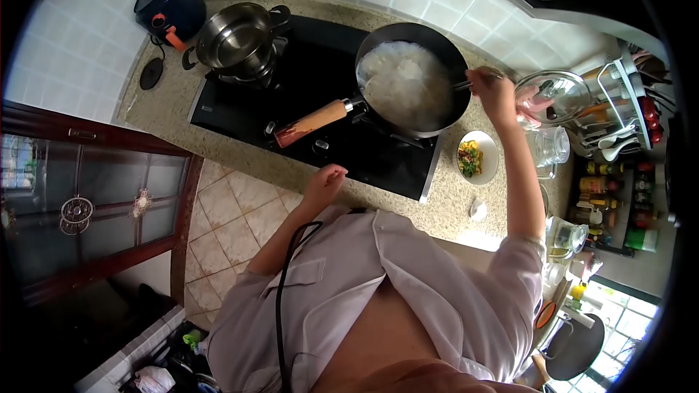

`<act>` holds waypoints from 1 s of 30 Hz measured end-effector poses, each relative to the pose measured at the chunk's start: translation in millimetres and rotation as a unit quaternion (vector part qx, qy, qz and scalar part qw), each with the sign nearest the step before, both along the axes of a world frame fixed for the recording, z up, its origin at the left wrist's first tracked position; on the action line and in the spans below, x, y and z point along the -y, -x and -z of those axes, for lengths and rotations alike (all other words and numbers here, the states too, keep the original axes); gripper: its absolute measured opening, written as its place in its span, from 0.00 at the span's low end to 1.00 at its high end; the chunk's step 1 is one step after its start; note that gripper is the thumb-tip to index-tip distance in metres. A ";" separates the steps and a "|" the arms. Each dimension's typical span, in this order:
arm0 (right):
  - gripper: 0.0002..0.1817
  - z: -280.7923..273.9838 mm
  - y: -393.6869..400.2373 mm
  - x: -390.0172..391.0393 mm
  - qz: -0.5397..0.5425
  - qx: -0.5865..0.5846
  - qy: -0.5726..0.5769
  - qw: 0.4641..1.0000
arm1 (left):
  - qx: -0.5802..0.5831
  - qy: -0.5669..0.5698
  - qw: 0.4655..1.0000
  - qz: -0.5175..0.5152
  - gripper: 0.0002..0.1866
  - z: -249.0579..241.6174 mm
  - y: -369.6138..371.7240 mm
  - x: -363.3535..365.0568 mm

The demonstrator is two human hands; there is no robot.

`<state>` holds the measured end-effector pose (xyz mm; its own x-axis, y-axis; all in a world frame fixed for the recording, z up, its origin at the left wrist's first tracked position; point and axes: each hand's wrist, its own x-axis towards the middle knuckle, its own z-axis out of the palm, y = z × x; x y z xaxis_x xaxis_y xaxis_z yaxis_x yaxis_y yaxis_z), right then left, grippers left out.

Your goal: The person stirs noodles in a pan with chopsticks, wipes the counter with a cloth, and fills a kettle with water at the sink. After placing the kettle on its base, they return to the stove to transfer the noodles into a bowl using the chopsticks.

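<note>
A pale shirt (pixel 342 298) fills the view nearest the camera, a black cord (pixel 280 284) running down it. Just beyond, the left hand (pixel 324 183) rests on the desk (pixel 240 164) edge, its grip loosely curled on nothing. At two o'clock the right hand (pixel 494 93) has its grip clamped on a utensil (pixel 466 84) reaching into the pan (pixel 411 76) of white food. A bowl (pixel 478 157) sits near the pan at five o'clock. Farthest, at eleven o'clock, stands a steel pot (pixel 234 40).

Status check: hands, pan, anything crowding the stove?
Right hand grips utensil in the frying pan. Left hand rests at the counter edge, empty. Small bowl beside the pan; steel pot on the far burner.
</note>
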<state>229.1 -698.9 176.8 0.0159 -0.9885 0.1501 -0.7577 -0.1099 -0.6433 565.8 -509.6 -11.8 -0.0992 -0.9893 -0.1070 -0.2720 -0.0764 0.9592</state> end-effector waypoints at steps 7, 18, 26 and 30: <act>0.10 56.5 -53.0 55.5 0.025 0.072 -0.032 0.997 | -0.003 -0.017 1.000 -0.024 0.08 6.4 -38.4 -17.3; 0.11 6.0 -91.2 10.5 -0.162 0.258 -0.196 0.932 | -0.038 -0.027 0.997 -0.065 0.07 26.6 -59.1 -18.1; 0.05 30.9 -88.0 -0.8 -0.440 -0.042 0.072 0.894 | 0.005 0.046 0.996 -0.071 0.07 9.1 -24.1 -18.2; 0.04 20.8 -70.7 -9.4 -0.313 -0.202 0.067 0.926 | -0.009 -0.011 0.998 -0.068 0.07 16.6 -12.3 -26.0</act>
